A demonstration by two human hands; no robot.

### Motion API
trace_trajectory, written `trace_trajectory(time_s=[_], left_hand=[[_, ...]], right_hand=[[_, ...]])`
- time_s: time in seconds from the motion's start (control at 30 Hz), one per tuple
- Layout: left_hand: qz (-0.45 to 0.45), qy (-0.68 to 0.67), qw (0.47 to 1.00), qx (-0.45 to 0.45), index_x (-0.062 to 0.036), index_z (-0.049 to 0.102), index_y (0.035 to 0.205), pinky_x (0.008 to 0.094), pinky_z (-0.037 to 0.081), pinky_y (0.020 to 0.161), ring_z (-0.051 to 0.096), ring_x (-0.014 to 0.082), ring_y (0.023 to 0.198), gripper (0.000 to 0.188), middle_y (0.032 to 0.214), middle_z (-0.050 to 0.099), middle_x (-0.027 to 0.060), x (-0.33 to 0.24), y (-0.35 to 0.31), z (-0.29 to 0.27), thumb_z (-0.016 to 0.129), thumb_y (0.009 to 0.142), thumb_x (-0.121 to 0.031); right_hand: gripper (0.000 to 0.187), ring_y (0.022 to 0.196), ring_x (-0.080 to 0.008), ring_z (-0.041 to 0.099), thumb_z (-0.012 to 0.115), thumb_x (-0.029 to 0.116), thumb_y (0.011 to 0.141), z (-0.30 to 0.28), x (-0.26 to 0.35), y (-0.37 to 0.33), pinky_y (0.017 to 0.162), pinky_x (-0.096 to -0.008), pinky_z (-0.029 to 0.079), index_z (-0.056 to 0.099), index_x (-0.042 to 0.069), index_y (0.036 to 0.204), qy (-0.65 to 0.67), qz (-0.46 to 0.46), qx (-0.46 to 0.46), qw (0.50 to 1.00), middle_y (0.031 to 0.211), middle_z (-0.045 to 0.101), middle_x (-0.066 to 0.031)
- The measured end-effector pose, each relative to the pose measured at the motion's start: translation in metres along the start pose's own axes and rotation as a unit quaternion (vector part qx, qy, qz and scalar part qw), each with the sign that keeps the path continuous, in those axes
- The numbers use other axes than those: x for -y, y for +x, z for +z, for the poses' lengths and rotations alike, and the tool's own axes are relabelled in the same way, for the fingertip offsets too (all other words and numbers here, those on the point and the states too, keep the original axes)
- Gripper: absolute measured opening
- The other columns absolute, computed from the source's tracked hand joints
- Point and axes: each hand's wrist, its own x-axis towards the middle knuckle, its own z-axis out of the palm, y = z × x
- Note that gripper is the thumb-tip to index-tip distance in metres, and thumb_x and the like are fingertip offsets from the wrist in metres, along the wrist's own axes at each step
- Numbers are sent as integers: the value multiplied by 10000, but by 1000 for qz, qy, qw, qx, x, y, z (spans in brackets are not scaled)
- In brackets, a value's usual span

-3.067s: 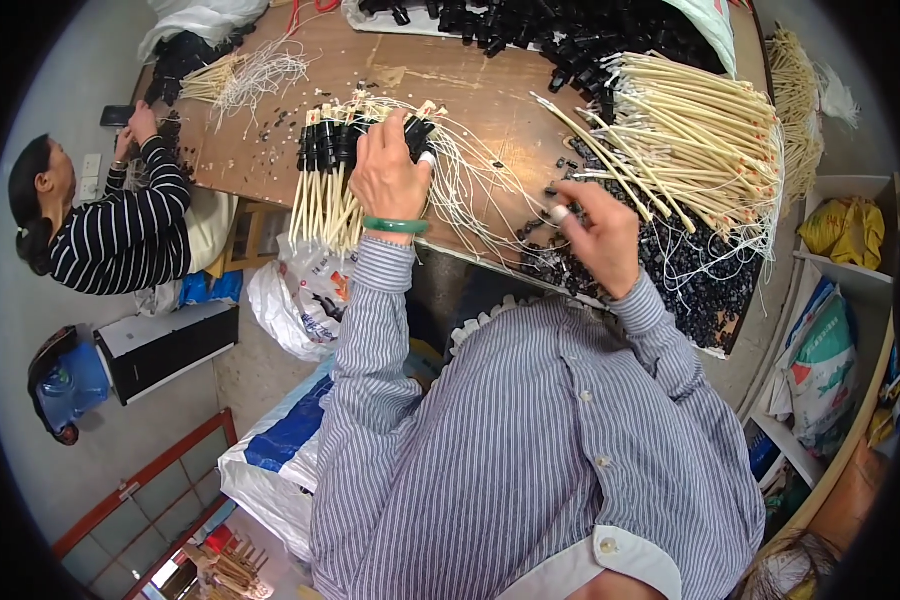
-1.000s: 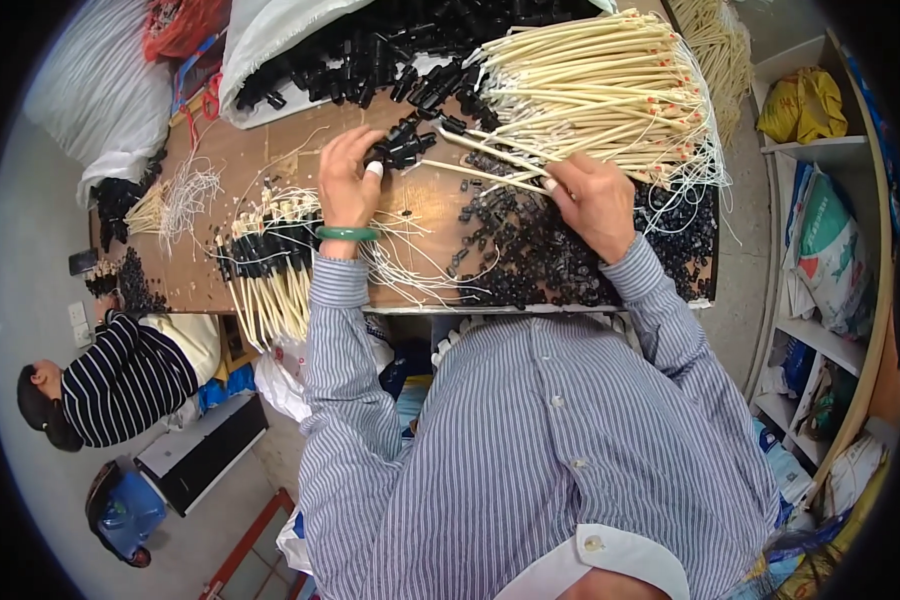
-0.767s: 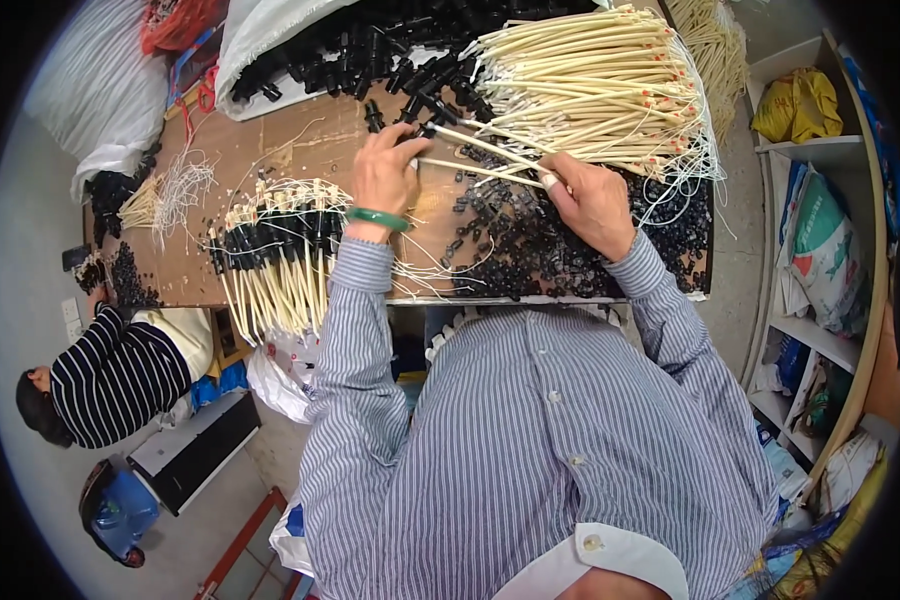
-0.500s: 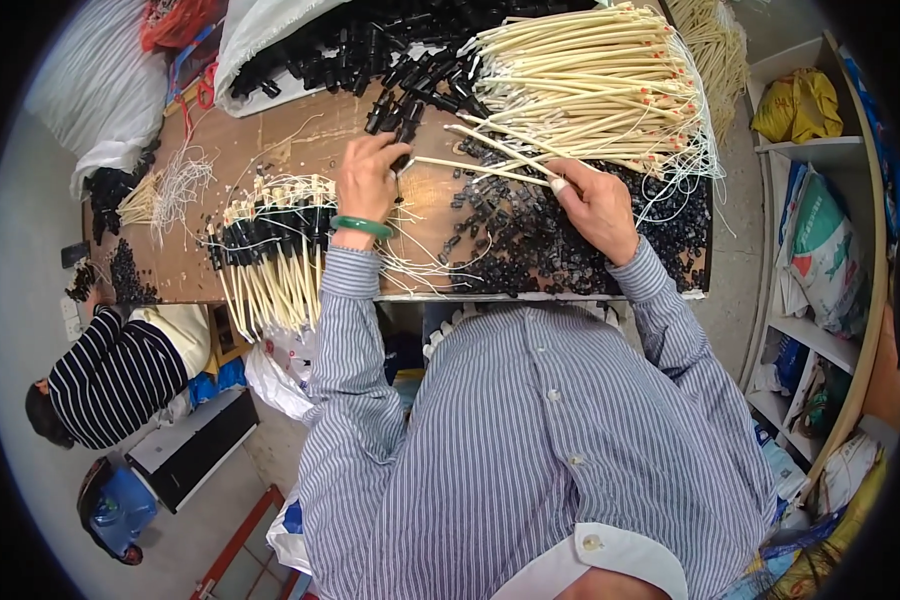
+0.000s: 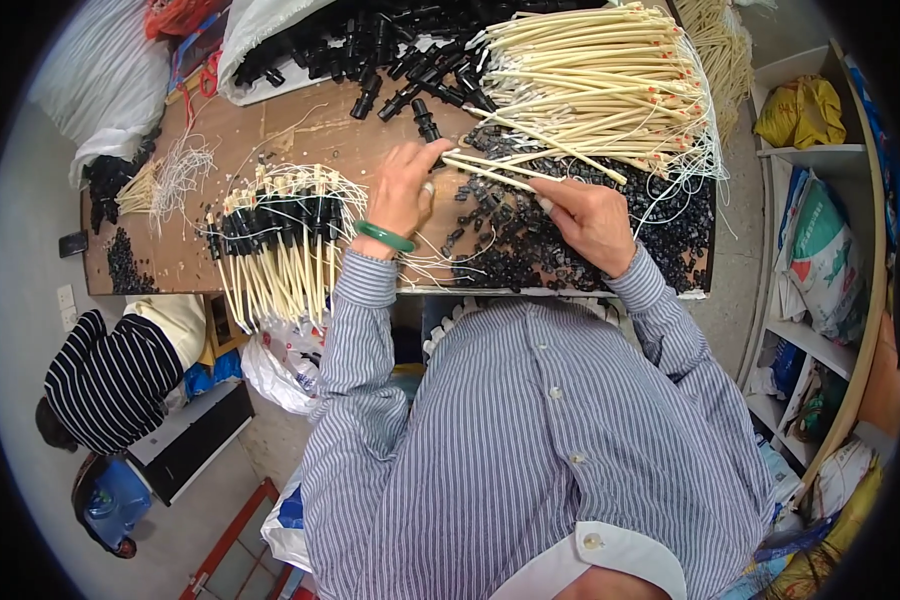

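My right hand [image 5: 592, 215] pinches slim cream tubes [image 5: 498, 172] between thumb and fingers above the table. Two tubes run nearly side by side from it toward my left hand [image 5: 402, 190]. The left fingers are drawn together at the tubes' left ends; exactly how they grip is partly hidden. Just beyond those fingertips lies a black ribbed tubular fitting [image 5: 425, 120]. Behind my right hand spreads a large bundle of similar cream tubes [image 5: 590, 85], with thin white threads at its right side. Small black pieces [image 5: 550, 240] are scattered beneath and around the right hand.
Black fittings [image 5: 350, 45] spill from a white sack [image 5: 255, 50] at the back. Left of my left hand, assembled black-and-cream pieces [image 5: 280, 235] overhang the table's front edge. Shelves with bags [image 5: 825, 250] stand at right; a person in stripes [image 5: 120, 375] is at left.
My left hand has moved right to the tubes' ends, and a black fitting now lies beyond its fingertips. One tube now lies slanting across the bundle's front edge. My right hand has barely shifted.
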Motion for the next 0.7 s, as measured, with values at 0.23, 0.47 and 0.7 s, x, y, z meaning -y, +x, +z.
trace_trajectory(time_s=[0.23, 0.47, 0.7], left_hand=[[235, 56, 960, -142, -213, 674, 1059, 230, 415, 576, 523, 104, 690, 361, 795, 631, -36, -7, 3, 14, 614, 781, 10], [218, 220, 951, -15, -238, 653, 1118, 253, 433, 504, 522, 113, 592, 408, 774, 595, -34, -66, -19, 9, 711, 735, -108], [66, 39, 997, -3, -161, 593, 1150, 258, 462, 558, 555, 159, 650, 468, 864, 602, 26, -57, -53, -20, 701, 698, -102]], right_hand=[[333, 561, -130, 576, 686, 29, 740, 10, 19, 5, 513, -238, 456, 679, 76, 1069, -217, 59, -117, 967, 780, 677, -63], [212, 506, -91, 524, 684, 51, 742, 21, 20, 19, 492, -209, 424, 685, 105, 947, 48, -26, -106, 993, 714, 654, -16], [116, 546, -93, 533, 694, 85, 806, 25, 46, 33, 535, -184, 426, 681, 51, 916, 392, 128, 81, 908, 664, 617, -33]])
